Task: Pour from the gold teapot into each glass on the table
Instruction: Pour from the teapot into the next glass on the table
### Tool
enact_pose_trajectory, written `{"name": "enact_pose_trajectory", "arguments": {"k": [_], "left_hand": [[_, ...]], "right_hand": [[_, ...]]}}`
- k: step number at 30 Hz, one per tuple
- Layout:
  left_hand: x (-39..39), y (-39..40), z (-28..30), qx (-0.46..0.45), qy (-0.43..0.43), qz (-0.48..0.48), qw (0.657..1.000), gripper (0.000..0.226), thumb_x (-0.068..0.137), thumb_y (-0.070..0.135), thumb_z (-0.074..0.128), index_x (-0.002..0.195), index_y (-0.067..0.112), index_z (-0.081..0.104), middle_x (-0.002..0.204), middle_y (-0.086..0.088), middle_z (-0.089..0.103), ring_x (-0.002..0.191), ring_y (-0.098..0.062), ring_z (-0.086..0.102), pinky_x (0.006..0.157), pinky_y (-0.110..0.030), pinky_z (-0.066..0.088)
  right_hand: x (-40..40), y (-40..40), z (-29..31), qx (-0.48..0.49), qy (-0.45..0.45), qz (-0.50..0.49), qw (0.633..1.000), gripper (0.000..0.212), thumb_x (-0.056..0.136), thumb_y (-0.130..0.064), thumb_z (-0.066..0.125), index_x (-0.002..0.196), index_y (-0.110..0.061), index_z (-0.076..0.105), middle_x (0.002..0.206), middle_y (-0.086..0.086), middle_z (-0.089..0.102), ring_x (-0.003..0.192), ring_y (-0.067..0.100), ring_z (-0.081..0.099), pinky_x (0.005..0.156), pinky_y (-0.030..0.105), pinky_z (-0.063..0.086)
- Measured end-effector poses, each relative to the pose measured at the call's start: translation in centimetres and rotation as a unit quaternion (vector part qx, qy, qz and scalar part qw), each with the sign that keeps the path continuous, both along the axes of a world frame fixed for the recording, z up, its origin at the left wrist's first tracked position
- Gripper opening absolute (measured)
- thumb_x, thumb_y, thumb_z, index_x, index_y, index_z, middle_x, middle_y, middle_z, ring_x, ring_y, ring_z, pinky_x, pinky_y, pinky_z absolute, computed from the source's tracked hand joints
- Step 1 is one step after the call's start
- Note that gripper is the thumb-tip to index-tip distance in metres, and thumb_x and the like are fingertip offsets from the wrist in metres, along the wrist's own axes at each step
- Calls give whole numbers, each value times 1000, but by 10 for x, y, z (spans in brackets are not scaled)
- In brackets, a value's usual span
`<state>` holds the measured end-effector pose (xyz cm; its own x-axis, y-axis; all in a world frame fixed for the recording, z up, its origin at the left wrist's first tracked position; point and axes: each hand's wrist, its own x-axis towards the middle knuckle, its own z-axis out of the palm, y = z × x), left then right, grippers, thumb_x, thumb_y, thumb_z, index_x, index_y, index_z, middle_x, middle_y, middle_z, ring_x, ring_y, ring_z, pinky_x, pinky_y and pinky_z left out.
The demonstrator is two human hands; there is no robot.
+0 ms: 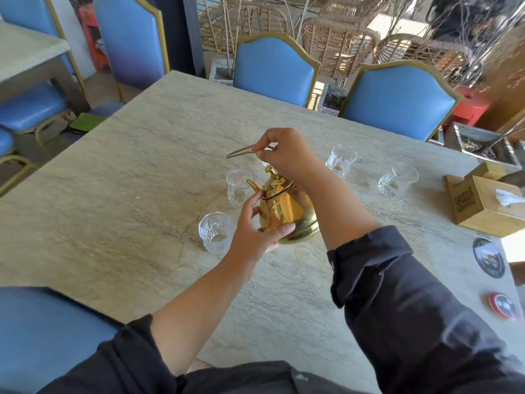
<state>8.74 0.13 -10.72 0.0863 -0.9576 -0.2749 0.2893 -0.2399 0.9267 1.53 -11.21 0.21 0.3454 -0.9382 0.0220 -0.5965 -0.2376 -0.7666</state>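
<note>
Now the right hand (pixel 287 155) pinches the wire handle (pixel 241 151) above the gold teapot (pixel 287 211), while the left hand (pixel 255 231) cups its belly. Its spout (pixel 253 185) points toward a glass (pixel 238 186); another glass (pixel 215 231) stands just left on the stone table (pixel 127 194).

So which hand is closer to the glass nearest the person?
The left hand. It cups the lower side of the teapot, right beside that glass. The right hand is higher and farther back, pinching the wire handle above the teapot.
</note>
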Motion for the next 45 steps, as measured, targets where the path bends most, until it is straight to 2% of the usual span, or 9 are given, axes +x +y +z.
{"name": "enact_pose_trajectory", "arguments": {"k": [7,14,17,21,25,31,34,39,45], "left_hand": [[5,3,3,3,27,0,1000,87,69,9,87,137,44,47,146,3,43,113,-9,59,99,-61,47],[11,4,9,1,38,-15,999,81,69,8,86,127,50,48,139,5,42,106,-5,57,100,-60,47],[14,4,9,0,45,-20,999,84,70,7,86,133,47,46,137,6,42,104,-3,57,101,-61,46],[15,4,8,0,49,-23,999,84,70,6,85,132,46,46,138,5,42,104,-4,56,101,-62,45],[17,3,7,-4,45,-23,999,85,70,9,87,134,47,46,143,3,40,107,-4,56,101,-62,46],[14,5,9,-7,42,-13,999,82,70,10,87,129,51,48,145,0,39,110,-7,56,99,-60,49],[11,6,9,-4,43,-8,999,82,67,12,89,125,55,49,146,-1,38,113,-11,55,98,-59,49],[6,5,9,4,47,0,999,81,63,16,90,121,57,52,144,0,40,125,-23,52,95,-58,52],[4,6,10,8,52,2,999,79,60,17,91,116,60,55,141,2,44,129,-23,50,92,-55,54]], "right_hand": [[6,5,1,5,0,-9,1000,14,89,-8,61,98,-8,72,115,6,67,98,13,56,77,24,40],[12,2,1,3,10,-15,1000,12,89,-8,62,95,-9,72,114,5,69,112,17,59,79,24,42],[15,1,2,0,16,-23,1000,12,88,-9,62,94,-10,72,118,6,68,106,20,62,82,31,51],[17,2,3,-1,26,-21,999,12,89,-9,61,95,-10,72,120,6,67,107,19,61,76,26,46],[19,4,6,3,34,-23,999,12,89,-10,61,96,-11,72,123,6,65,102,27,65,79,34,52],[16,4,9,5,44,-13,999,11,89,-12,62,95,-12,72,125,5,63,82,25,66,56,22,46],[14,5,11,3,43,-4,999,12,89,-11,62,96,-11,72,123,5,64,70,17,61,54,22,44],[12,5,14,4,47,0,999,13,89,-11,61,96,-11,72,119,4,65,100,28,65,72,29,48],[10,6,17,-4,48,14,999,14,89,-9,61,97,-8,72,121,5,64,70,20,62,63,30,51]]}}
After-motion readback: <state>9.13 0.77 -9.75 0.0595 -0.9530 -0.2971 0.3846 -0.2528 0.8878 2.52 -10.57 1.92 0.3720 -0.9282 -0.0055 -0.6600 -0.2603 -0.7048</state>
